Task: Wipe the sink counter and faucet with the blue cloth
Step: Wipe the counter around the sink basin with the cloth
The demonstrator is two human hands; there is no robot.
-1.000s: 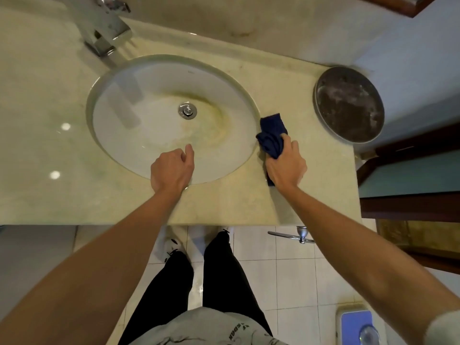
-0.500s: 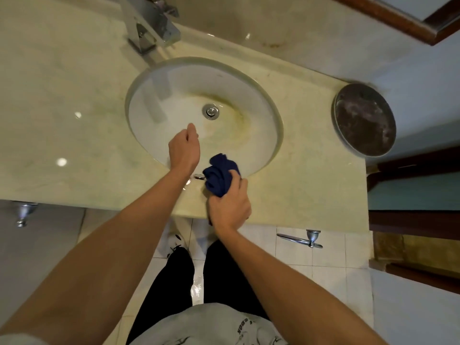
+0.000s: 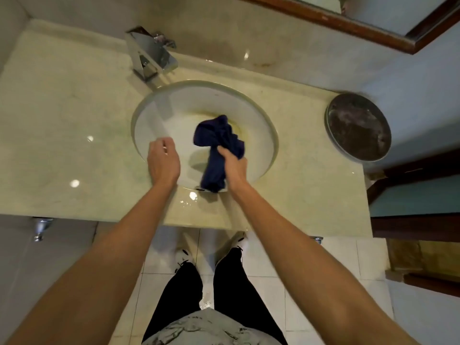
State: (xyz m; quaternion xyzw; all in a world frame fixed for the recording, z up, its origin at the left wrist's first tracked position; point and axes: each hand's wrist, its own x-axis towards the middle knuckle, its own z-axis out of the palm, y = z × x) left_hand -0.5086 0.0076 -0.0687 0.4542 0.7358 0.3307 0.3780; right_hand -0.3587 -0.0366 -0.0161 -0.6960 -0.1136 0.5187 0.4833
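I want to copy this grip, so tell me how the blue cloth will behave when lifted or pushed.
Likely floppy: the blue cloth bunches above the right hand and droops below it, holding no shape. Probably light, since one hand's curled fingers carry it over the sink basin. It may be damp and drag a little: water glints on the counter, though wetness can't be confirmed.

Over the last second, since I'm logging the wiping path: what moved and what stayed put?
The right hand, gripping the blue cloth throughout, carried it from the counter right of the basin, across the front rim, to above the sink bowl. The left hand stayed at the front rim, holding nothing. Faucet and round tray are unchanged.
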